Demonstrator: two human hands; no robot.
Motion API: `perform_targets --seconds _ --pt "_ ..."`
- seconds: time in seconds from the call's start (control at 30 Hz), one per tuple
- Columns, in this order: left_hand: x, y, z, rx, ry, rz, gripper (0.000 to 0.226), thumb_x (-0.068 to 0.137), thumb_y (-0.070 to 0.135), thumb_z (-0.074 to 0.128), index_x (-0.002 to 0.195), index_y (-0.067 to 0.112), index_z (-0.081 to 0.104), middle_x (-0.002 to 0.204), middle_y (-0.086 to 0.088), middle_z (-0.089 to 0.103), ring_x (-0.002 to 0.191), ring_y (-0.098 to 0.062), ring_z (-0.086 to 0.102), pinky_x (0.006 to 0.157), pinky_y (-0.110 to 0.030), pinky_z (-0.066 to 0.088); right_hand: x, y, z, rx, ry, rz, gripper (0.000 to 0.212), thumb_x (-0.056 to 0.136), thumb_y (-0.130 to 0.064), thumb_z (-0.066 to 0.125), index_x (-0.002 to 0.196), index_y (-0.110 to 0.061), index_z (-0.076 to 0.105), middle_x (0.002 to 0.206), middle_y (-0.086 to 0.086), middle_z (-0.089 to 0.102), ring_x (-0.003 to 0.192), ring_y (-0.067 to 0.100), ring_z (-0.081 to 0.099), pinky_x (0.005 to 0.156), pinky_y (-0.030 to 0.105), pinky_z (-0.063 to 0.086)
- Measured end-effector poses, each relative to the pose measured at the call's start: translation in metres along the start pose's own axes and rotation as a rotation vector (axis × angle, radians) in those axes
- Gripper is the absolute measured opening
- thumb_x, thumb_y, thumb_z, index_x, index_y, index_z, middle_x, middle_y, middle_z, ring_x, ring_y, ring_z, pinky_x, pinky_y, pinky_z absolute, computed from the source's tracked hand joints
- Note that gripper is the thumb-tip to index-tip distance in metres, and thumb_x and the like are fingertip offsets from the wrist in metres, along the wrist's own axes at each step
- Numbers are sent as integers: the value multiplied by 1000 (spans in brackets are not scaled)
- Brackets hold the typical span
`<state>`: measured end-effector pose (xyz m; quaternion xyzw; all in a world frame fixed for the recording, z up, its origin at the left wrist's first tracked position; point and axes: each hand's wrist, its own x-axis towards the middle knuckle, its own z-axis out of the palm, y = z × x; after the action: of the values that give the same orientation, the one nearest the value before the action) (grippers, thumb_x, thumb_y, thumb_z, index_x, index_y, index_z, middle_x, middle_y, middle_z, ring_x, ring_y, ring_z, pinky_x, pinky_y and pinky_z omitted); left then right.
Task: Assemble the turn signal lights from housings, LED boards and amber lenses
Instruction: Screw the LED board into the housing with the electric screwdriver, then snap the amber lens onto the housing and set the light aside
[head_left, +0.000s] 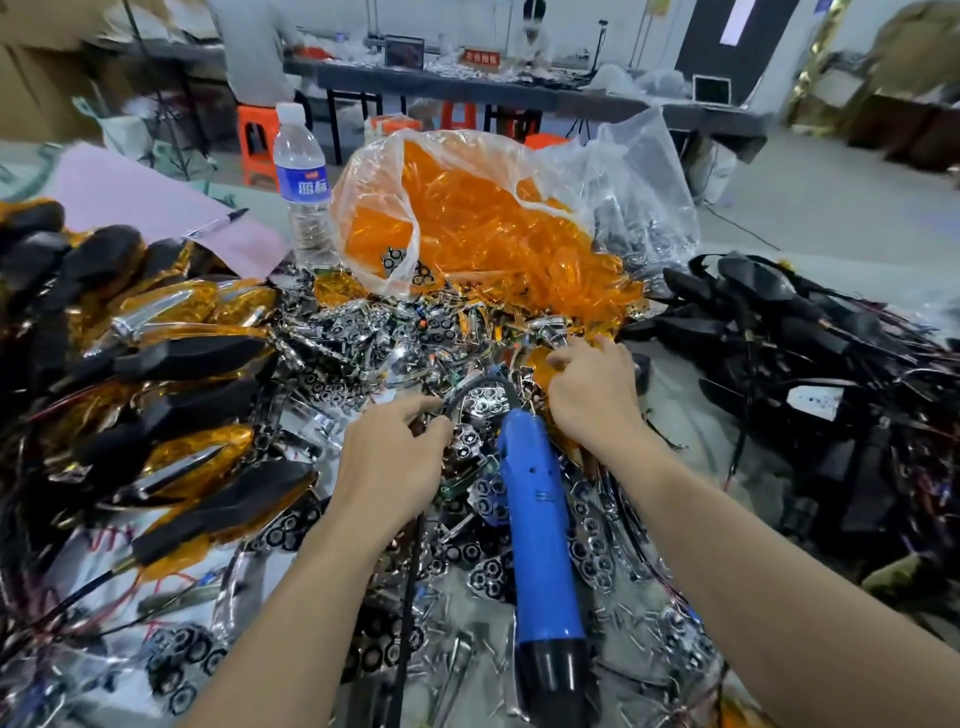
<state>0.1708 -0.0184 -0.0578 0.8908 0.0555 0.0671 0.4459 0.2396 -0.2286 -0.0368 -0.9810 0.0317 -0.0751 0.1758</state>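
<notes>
In the chrome parts pile, our left hand (392, 457) pinches a black wire, right hand (592, 397) curls onto an amber lens (540, 364): light, slick, brittle, so take edges.

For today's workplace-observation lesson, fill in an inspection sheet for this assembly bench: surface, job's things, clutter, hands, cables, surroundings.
Surface: grey table, mostly buried under parts.
Job's things: clear plastic bag of amber lenses at the back; black housings with wires piled on the right; finished black-and-amber lights stacked on the left; chrome reflector pieces and boards heaped in the centre.
Clutter: clear water bottle with blue label; pink paper sheet with a pen; blue electric screwdriver.
Hands: left hand and right hand both in the pile; what the fingers hold is unclear.
Cables: thin wires tangled among the housings.
Surroundings: other benches, orange stools, people at the far table.
</notes>
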Motion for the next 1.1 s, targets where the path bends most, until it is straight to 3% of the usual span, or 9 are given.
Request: perform_targets --seconds 0.1,0.17,0.3,0.4,0.53,0.7,0.77,0.93,1.1 --pt "-1 2 0 -51 11 -9 26 100 34 59 121 31 74 90 6 78 33 -4 43 34 -15 33 7 -4 6 -52 84 -32 39 106 -29 36 100 -22 74 160 8 44 157 32 16 128 46 -3" --pt "-1 2 1 -78 9 -11 23 101 33 59 117 30 76 64 20 70 34 -3 45 33 -17 35 14 -8 6 -102 112 -48 36 105 -26 39 114 -19 73 159 9 45 156 32 20 128 47 -3" --pt "-2 3 0 -69 -22 -15 24 102 36 58 119 32 74 59 46 56 40 0 50 43 -16 45 29 -18 4 -321 -152 -118 53 90 -5 50 142 -9 58 139 10 62 131 34 52 125 52 9" --pt "-2 4 -3 -81 -2 -5 22 101 36 60 115 31 76 57 26 62 47 5 55 48 -12 44 44 -20 -1 -294 -146 -107 54 88 -4 52 142 -14 54 113 7 70 106 30 64 120 49 27" --pt "-2 5 -3 -67 -17 10 19 101 34 60 105 29 78 67 15 68 48 2 57 50 -9 42 43 -19 -8 -45 -10 -16 38 85 4 63 109 -22 76 95 5 69 85 27 67 78 38 57" --pt "-6 13 -6 -272 49 -3 16 98 30 63 99 39 76 74 35 69 55 3 59 46 -12 43 20 -25 -20 111 367 2 31 97 -10 61 106 -34 78 99 -12 79 100 18 71 92 38 53" --pt "-8 17 -9 -380 124 18 20 98 25 63 96 37 79 81 26 75 49 -3 55 45 -19 45 12 -33 -29 242 442 -46 26 96 -16 66 105 -36 80 99 -17 78 100 12 71 97 38 55" --pt "-15 28 -16 -654 29 -9 19 101 24 60 104 28 79 85 -3 78 54 -9 60 46 -24 48 -21 -64 -39 709 420 -165 31 89 -6 74 90 -36 83 90 -26 77 84 -10 70 78 13 58" --pt "-18 39 -23 -1054 -322 -263 42 109 44 42 115 10 66 80 -9 68 60 -15 63 53 -24 55 -55 -90 -30 1015 208 -156 27 84 -13 73 80 -38 83 80 -14 79 78 8 77 73 36 64"
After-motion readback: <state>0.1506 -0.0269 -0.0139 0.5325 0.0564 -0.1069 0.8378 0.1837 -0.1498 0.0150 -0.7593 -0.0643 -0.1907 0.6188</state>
